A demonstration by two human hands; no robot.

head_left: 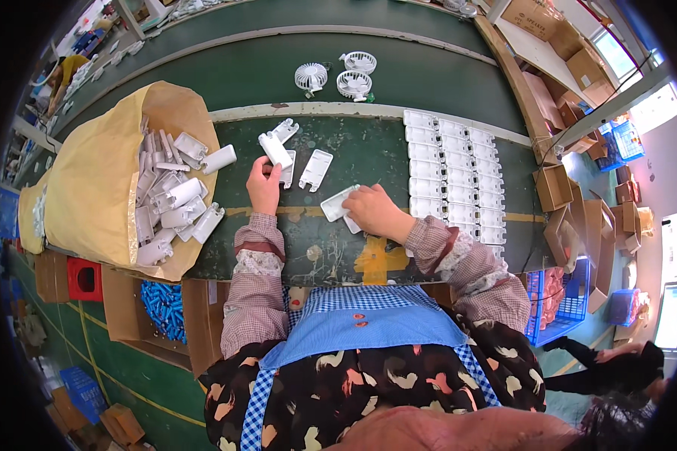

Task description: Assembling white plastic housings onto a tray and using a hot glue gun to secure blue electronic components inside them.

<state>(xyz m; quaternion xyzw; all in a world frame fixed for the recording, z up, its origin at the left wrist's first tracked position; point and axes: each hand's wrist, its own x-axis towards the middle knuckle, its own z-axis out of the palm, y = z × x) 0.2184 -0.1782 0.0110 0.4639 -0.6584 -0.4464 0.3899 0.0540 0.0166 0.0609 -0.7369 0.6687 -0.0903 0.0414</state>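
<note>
My left hand [263, 188] is closed on a white plastic casing [275, 150], its fingertips at the lower end. Two more casings lie by it, one just beyond [286, 129] and one partly hidden beneath. Between my hands an open casing half [317, 170] rests on the green table with its hollow side up. My right hand [377, 212] grips another white casing [338, 204], tilted low over the table; a further white piece shows under its fingers. To the right, several casings [445, 169] lie hollow side up in tight columns.
A large paper sack [90, 188] on its side at the left spills white casings [177, 195]. Beyond the table's raised edge, three white fan heads [311, 77] lie on a green belt. Below are a carton of blue cylinders [165, 310] and a blue crate [572, 301].
</note>
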